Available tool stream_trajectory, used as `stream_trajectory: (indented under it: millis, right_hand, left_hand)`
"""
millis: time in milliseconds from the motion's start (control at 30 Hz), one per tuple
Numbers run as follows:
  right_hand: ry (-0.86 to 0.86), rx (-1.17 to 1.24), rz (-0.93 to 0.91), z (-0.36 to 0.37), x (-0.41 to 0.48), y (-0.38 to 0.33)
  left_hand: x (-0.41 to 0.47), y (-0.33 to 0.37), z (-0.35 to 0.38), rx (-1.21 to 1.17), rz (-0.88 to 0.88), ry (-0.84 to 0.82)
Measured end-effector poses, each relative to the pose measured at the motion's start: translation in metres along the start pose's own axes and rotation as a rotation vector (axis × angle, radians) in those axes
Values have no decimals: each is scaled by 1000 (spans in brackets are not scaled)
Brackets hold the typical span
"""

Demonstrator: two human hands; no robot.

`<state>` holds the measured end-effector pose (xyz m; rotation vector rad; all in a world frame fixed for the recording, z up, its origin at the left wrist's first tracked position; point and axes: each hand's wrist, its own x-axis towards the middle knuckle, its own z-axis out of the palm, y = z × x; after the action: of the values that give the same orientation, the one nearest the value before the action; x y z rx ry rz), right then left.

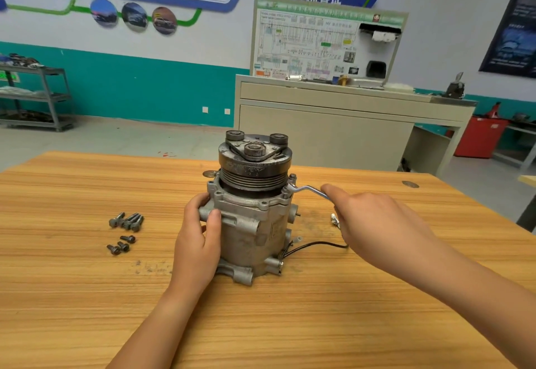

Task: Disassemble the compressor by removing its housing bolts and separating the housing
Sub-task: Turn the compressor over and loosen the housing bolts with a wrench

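Gripping compressor point(255, 223) with left hand point(197, 241), right hand point(374, 223) holding wrench point(307, 189), loose bolts point(127, 221) beside

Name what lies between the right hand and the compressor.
Head view: the silver wrench bridges right hand and compressor up top; a black wire trails below.

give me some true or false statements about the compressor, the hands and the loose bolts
The compressor stands upright on the table. True.
The left hand holds the wrench. False: the right hand holds the wrench; the left hand grips the compressor's side.
Several loose bolts lie on the table left of the compressor. True.
The loose bolts sit in a tray. False: they lie bare on the table.
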<state>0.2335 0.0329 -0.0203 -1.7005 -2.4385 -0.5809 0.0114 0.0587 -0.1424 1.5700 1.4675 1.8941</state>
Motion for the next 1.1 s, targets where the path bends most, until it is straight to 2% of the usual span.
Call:
stream_trajectory:
  millis: [167,333,633,767,867,967,1100]
  right_hand:
    - [-113,-193,-40,-24,2,-22]
    - [-222,-259,-50,-30,5,-53]
    - [-33,-461,-218,-19,11,-9]
    - [-18,-488,-272,-16,22,-5]
    - [-20,-471,-336,-17,23,2]
    - [84,-451,-390,-9,21,10]
    - [214,-238,-497,6,37,35]
  left_hand:
    - [-1,2,2,-27,5,6]
    - [-2,2,2,-27,12,22]
    - [-2,1,-1,-16,-3,-5]
    - [-1,0,-2,-2,-6,-14]
    - [-1,-1,-1,-5,-3,-3]
    - [0,-2,0,-12,2,-7]
    - [0,-2,0,-19,17,-7]
